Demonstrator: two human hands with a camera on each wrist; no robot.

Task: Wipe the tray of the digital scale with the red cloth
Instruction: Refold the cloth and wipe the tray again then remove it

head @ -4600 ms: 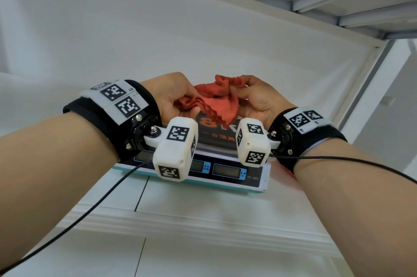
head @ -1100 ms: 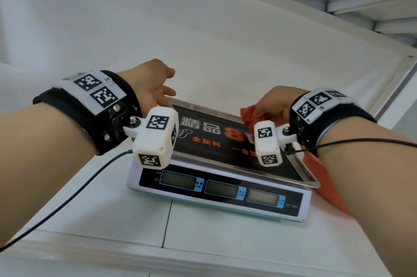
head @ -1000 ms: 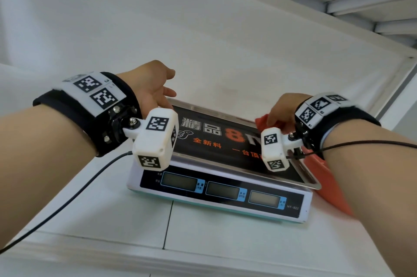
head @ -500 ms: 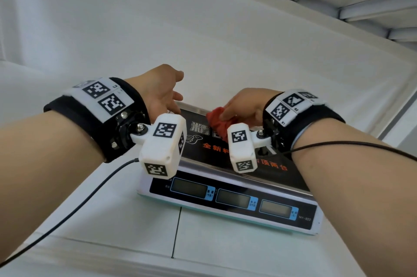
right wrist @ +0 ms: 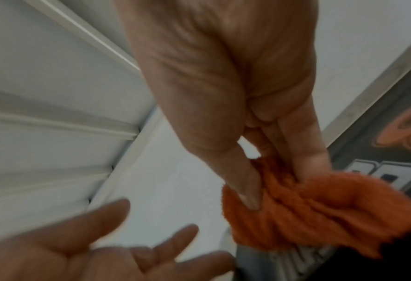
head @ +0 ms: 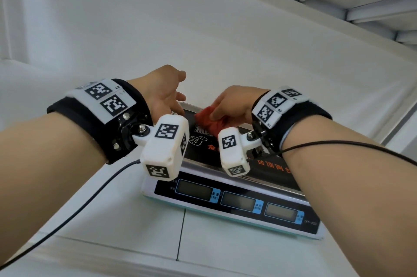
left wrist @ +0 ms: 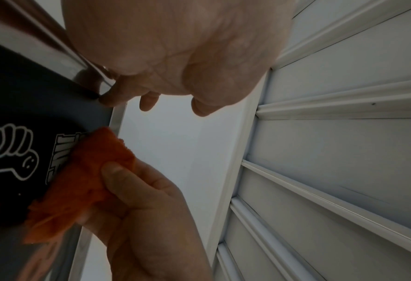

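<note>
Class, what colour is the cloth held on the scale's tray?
Red-orange; the cloth shows best in the right wrist view.

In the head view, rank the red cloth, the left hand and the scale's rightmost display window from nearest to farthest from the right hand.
1. Red cloth: pinched in the right hand, on the tray's far left part.
2. Left hand: just left, at the tray's far left corner.
3. Rightmost display window: on the scale's front panel, nearest the camera.

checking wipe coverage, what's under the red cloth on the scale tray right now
The red cloth lies bunched on the tray, gripped by the right hand. It covers part of the white lettering near the far left corner; whatever print or dirt lies beneath is hidden.
</note>
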